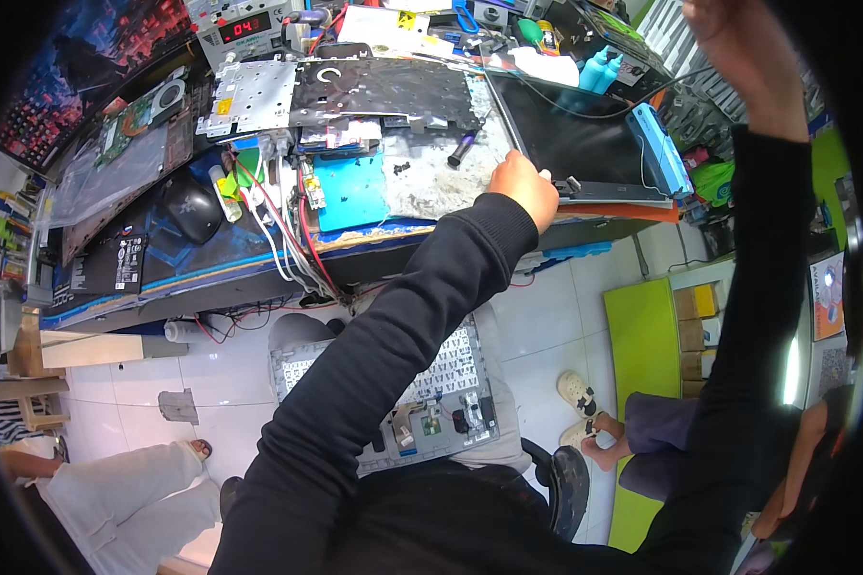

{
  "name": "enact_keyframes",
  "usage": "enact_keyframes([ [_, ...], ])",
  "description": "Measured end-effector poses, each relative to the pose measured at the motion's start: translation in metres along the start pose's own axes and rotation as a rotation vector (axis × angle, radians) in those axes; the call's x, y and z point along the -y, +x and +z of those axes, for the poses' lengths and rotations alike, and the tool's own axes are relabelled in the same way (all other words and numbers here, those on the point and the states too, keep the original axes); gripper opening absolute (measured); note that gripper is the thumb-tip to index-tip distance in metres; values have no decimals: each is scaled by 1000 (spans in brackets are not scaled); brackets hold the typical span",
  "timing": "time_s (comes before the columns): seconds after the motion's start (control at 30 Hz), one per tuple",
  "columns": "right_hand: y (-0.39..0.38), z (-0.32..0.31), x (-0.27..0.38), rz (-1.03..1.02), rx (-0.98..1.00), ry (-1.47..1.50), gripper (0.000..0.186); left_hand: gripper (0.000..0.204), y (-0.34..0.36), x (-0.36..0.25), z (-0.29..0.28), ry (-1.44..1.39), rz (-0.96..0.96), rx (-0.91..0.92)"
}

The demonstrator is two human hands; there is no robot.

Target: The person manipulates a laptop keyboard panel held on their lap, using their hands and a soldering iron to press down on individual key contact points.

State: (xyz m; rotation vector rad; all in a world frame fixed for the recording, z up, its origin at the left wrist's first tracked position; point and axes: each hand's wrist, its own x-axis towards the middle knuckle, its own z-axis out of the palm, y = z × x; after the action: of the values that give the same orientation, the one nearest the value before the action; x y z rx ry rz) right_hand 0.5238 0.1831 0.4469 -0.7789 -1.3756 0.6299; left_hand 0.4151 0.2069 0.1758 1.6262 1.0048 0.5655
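My left hand [524, 189] curls at the near-left corner of the dark screen [585, 134], its long side running left-right; my right hand [746, 53] is raised. I can't tell either grip.

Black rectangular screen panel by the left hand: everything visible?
The flat black rectangular screen panel has a smooth unlit face, a thin pale left edge and a dark grey strip along its near side. It lies face up on the blue workbench. The bare left hand is at its near left corner, grip unclear; a blue oblong box sits at its right end.
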Motion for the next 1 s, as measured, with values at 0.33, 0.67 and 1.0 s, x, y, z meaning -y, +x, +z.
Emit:
enact_keyframes([
  [0.33,-89,-44,-40,180,115,414,35,32,-94,34,-50,-101,352,48],
  [0.67,-220,-39,-56,177,-31,826,37,26,-294,151,-190,384,272,-351],
  [1.0,-318,-39,-98,217,-224,936,37,39,-315,271,-209,569,89,-284],
])
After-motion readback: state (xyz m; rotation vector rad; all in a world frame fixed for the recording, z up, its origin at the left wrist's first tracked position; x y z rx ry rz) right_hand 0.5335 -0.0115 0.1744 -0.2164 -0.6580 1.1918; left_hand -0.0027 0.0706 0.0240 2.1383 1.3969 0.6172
